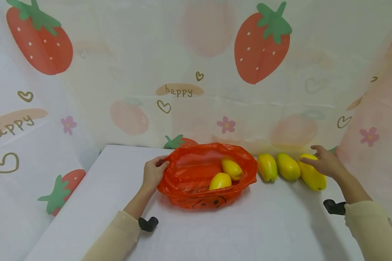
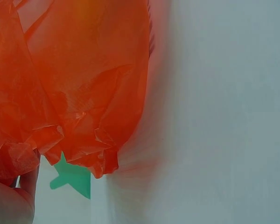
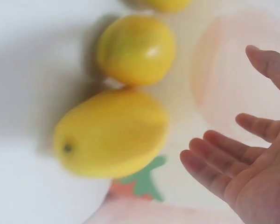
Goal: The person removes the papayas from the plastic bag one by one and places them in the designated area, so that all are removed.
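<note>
An orange-red plastic bag (image 1: 191, 168) lies wide-mouthed on the white table. Inside it are two yellow mangoes (image 1: 232, 169). At the bag's left rim, my left hand (image 1: 153, 175) pinches the plastic between thumb and fingers; in the left wrist view the crumpled bag edge (image 2: 79, 126) hides most of that hand (image 2: 11, 203). My right hand (image 1: 328, 164) hovers over the rightmost loose mango (image 1: 314, 177), fingers spread and holding nothing. The right wrist view shows a gap between the fingers and that mango (image 3: 114, 135).
Two other loose mangoes, a left one (image 1: 267, 168) and a middle one (image 1: 288, 167), sit in a row between the bag and the rightmost one. A strawberry-printed sheet (image 1: 212, 119) hangs behind the white table (image 1: 235, 232) and along its sides.
</note>
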`<action>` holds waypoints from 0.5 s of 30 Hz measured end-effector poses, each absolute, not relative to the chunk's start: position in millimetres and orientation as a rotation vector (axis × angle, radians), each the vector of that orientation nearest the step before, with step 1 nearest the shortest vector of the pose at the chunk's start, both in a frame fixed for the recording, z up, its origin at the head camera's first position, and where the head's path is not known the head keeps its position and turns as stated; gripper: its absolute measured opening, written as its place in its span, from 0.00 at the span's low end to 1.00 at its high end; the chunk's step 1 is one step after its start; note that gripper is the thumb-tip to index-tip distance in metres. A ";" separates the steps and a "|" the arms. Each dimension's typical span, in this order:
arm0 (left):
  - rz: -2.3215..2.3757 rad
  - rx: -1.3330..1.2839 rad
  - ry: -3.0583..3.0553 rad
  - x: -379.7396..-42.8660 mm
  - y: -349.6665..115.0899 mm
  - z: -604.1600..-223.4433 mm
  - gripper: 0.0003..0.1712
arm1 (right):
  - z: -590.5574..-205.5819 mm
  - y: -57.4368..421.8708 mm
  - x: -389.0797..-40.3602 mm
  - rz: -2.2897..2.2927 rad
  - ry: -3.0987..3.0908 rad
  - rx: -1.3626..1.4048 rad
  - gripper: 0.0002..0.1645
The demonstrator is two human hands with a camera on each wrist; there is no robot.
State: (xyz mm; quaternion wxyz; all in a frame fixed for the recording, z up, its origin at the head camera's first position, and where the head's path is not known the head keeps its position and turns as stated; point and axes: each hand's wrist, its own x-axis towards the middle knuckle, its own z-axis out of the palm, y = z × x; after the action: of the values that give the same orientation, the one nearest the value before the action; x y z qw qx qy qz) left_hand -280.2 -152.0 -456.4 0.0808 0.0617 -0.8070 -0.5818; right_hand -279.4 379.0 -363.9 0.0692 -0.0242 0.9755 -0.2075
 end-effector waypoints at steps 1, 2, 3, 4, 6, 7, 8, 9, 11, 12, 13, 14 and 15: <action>-1.742 0.182 -2.410 -280.3 -152.0 -456.1 0.16 | -359.4 371.9 -279.1 -0.633 2.936 -0.097 0.53; -1.748 0.184 -2.409 -280.3 -151.9 -455.9 0.16 | -354.7 364.1 -278.2 -0.640 2.934 -0.128 0.52; -1.754 0.185 -2.408 -280.3 -151.8 -455.6 0.17 | -350.7 356.1 -277.5 -0.651 2.936 -0.166 0.51; -1.760 0.184 -2.406 -280.2 -151.5 -455.1 0.17 | -346.9 348.2 -276.8 -0.665 2.937 -0.206 0.50; -1.768 0.187 -2.404 -280.0 -151.1 -454.3 0.17 | -340.5 332.1 -275.1 -0.697 2.942 -0.285 0.48; -1.769 0.187 -2.404 -279.9 -150.9 -454.0 0.17 | -337.9 324.3 -274.3 -0.712 2.949 -0.321 0.47; -1.769 0.191 -2.405 -279.8 -150.8 -453.7 0.17 | -335.3 316.6 -273.2 -0.722 2.956 -0.354 0.46; -1.768 0.192 -2.405 -279.8 -150.8 -453.6 0.17 | -333.1 309.2 -272.3 -0.734 2.961 -0.385 0.45; -1.765 0.191 -2.405 -279.8 -150.7 -453.3 0.17 | -329.4 295.1 -270.3 -0.753 2.972 -0.440 0.42; -1.764 0.190 -2.405 -279.7 -150.8 -453.2 0.17 | -327.9 288.4 -269.2 -0.764 2.972 -0.466 0.41; -1.765 0.189 -2.405 -279.4 -150.8 -453.1 0.17 | -326.8 282.2 -268.6 -0.768 2.973 -0.492 0.40; -1.765 0.187 -2.405 -279.3 -150.9 -452.9 0.17 | -325.9 275.9 -267.8 -0.771 2.967 -0.516 0.39; -1.768 0.185 -2.404 -279.1 -151.1 -452.8 0.17 | -325.4 269.8 -267.5 -0.773 2.960 -0.539 0.38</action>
State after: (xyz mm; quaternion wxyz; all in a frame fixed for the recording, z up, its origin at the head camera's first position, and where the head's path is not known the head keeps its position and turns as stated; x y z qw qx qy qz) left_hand -279.1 -151.1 -452.8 0.0760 0.0617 -0.8018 -0.5896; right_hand -267.5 269.8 -325.4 0.0175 -0.1735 0.9527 -0.2487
